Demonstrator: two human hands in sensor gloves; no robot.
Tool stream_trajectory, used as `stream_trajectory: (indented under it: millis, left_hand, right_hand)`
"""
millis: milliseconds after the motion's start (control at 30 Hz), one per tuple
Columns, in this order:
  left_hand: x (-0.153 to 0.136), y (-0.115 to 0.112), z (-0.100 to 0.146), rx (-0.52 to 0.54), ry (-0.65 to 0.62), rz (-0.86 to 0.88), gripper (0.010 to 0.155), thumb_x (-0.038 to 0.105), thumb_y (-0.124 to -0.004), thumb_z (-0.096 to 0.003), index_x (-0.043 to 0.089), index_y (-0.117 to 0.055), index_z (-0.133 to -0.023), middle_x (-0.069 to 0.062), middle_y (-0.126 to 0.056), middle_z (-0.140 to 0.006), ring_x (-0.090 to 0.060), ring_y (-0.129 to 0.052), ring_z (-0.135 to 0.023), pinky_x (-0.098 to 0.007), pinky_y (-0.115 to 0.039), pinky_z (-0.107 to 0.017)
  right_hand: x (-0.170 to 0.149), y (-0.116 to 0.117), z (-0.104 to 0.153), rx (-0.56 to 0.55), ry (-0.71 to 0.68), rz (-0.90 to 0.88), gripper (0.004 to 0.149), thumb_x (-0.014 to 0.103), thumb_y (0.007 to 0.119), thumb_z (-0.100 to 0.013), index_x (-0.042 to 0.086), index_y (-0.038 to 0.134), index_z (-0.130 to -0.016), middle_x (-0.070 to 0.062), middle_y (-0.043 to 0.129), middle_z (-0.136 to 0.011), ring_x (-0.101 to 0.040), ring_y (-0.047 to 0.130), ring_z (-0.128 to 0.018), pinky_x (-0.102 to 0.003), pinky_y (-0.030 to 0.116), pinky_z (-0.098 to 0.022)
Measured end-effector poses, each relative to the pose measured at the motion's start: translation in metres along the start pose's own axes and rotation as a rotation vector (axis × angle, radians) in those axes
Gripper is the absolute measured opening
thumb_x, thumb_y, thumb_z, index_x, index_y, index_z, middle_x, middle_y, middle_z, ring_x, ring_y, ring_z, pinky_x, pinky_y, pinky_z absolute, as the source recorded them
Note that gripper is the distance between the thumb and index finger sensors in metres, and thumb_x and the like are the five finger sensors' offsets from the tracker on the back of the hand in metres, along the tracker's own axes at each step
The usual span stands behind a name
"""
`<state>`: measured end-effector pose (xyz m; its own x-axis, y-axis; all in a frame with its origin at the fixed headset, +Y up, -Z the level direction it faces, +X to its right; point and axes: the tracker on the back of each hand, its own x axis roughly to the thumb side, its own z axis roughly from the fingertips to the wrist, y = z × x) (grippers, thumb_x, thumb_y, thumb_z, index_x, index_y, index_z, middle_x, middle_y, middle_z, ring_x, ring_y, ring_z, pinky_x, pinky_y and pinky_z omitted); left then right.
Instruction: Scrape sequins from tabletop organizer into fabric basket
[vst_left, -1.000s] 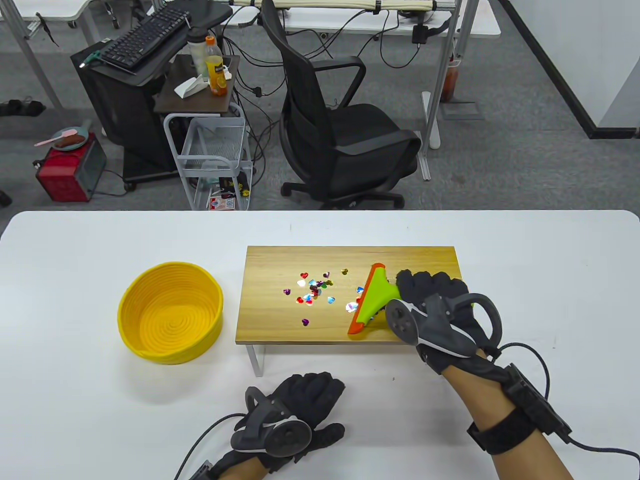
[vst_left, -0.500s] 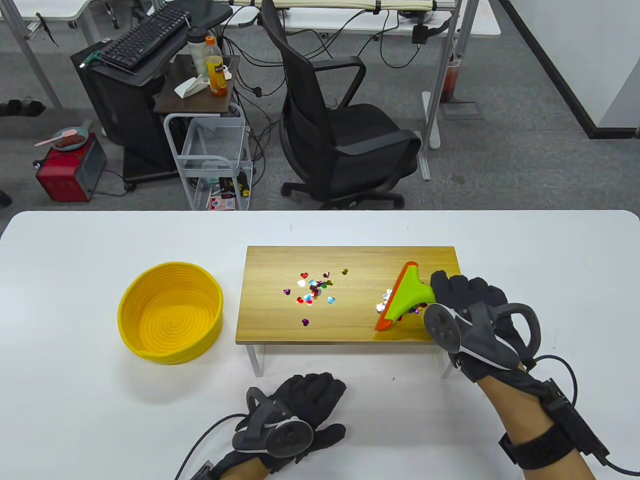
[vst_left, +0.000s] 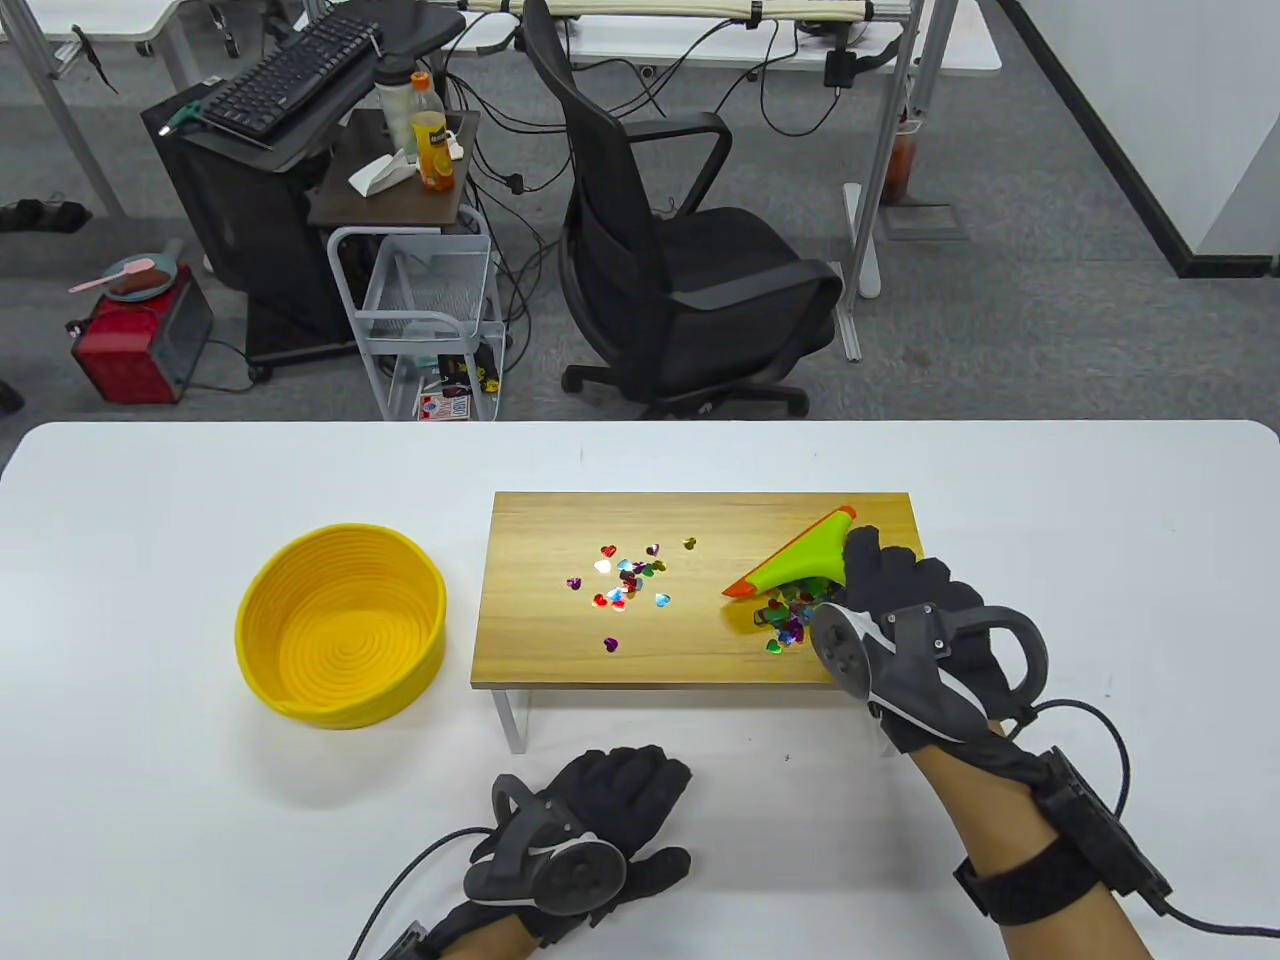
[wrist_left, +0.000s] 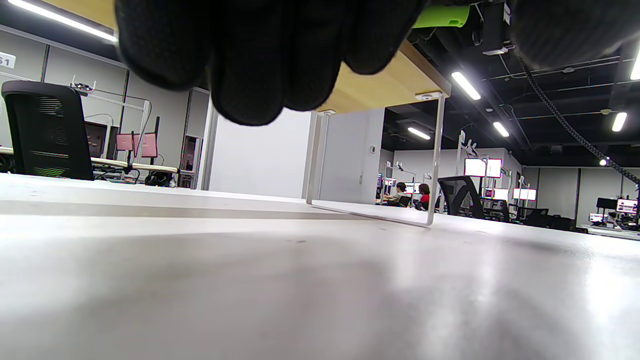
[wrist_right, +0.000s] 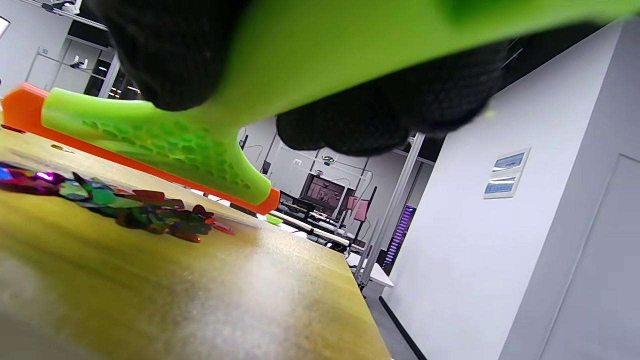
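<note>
Gripping honeycomb-textured green scraper (vst_left: 800, 562), right hand (vst_left: 915, 640), foil heart sequins (vst_left: 785, 615), seemingly heaped

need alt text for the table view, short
A gloved right hand holds a green scraper tilted over a sequin pile on a wooden organizer. More sequins lie mid-board, a yellow basket sits left of it, and the left hand rests on the table.

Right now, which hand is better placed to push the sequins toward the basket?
The right hand: it already grips the green scraper beside the sequin pile on the organizer. The left hand rests on the table, toolless.
</note>
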<state>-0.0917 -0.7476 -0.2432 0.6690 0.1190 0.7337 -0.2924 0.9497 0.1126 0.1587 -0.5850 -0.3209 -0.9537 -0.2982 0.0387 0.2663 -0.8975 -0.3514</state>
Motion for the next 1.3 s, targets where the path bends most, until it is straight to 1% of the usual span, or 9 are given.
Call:
stream_trajectory:
  millis: [167,333,900,1167,1200,1267,1300]
  left_hand:
    - [-0.001,0.000,0.000,-0.001,0.001,-0.001,0.079,0.072,-0.071,-0.0397,0.020,-0.064,-0.098,-0.015,-0.078,-0.100,-0.038,-0.090,-0.080,-0.058,-0.076,-0.059]
    - [-0.001,0.000,0.000,-0.001,0.002,-0.001,0.079,0.072,-0.071,-0.0399,0.020,-0.064,-0.098,-0.014,-0.078,-0.100,-0.038,-0.090,-0.080,-0.058,-0.076,-0.059]
    - [0.001,-0.001,0.000,-0.006,-0.005,-0.004,0.079,0.072,-0.071,-0.0397,0.020,-0.064,-0.098,-0.015,-0.078,-0.100,-0.038,-0.090,-0.080,-0.058,-0.076,-0.059]
    - [0.003,-0.001,0.000,-0.003,-0.009,-0.008,0.079,0.072,-0.071,-0.0397,0.020,-0.064,-0.098,-0.015,-0.078,-0.100,-0.038,-0.090,-0.080,-0.058,-0.076,-0.060]
    - [0.003,-0.001,0.000,-0.002,-0.009,-0.007,0.079,0.072,-0.071,-0.0397,0.020,-0.064,-0.098,-0.014,-0.078,-0.100,-0.038,-0.090,-0.080,-0.058,-0.076,-0.060]
    - [0.003,-0.001,0.000,-0.002,-0.010,-0.008,0.079,0.072,-0.071,-0.0396,0.020,-0.064,-0.098,-0.014,-0.078,-0.100,-0.038,-0.089,-0.080,-0.058,-0.076,-0.060]
    - [0.004,-0.001,0.000,-0.001,-0.011,-0.009,0.079,0.072,-0.071,-0.0397,0.020,-0.064,-0.098,-0.014,-0.078,-0.100,-0.038,-0.089,-0.080,-0.058,-0.076,-0.060]
  right_hand:
    - [0.005,0.004,0.002,-0.003,0.005,0.039,0.057,0.042,0.082,-0.054,0.018,0.071,-0.104,-0.013,0.092,-0.088,-0.037,0.099,-0.059,-0.042,0.087,-0.043]
    - [0.007,0.000,0.010,0.001,-0.007,0.054,0.057,0.043,0.082,-0.054,0.018,0.072,-0.104,-0.013,0.092,-0.088,-0.036,0.100,-0.058,-0.041,0.088,-0.041]
    - [0.005,-0.015,0.053,0.010,-0.039,0.066,0.057,0.043,0.083,-0.055,0.014,0.072,-0.104,-0.015,0.092,-0.087,-0.036,0.101,-0.054,-0.039,0.089,-0.038]
    - [0.000,-0.020,0.067,0.002,-0.040,0.056,0.058,0.042,0.083,-0.055,0.012,0.071,-0.104,-0.015,0.092,-0.087,-0.036,0.101,-0.055,-0.040,0.088,-0.038]
    - [-0.001,-0.021,0.067,0.000,-0.041,0.049,0.058,0.042,0.083,-0.055,0.012,0.071,-0.104,-0.016,0.091,-0.088,-0.037,0.100,-0.056,-0.040,0.088,-0.039]
    - [-0.005,-0.023,0.066,-0.001,-0.050,0.034,0.059,0.039,0.077,-0.056,0.010,0.067,-0.106,-0.017,0.088,-0.090,-0.038,0.098,-0.058,-0.041,0.086,-0.040]
    - [-0.006,-0.026,0.066,-0.026,-0.055,0.026,0.059,0.039,0.076,-0.056,0.009,0.066,-0.106,-0.018,0.088,-0.090,-0.038,0.098,-0.058,-0.042,0.086,-0.041]
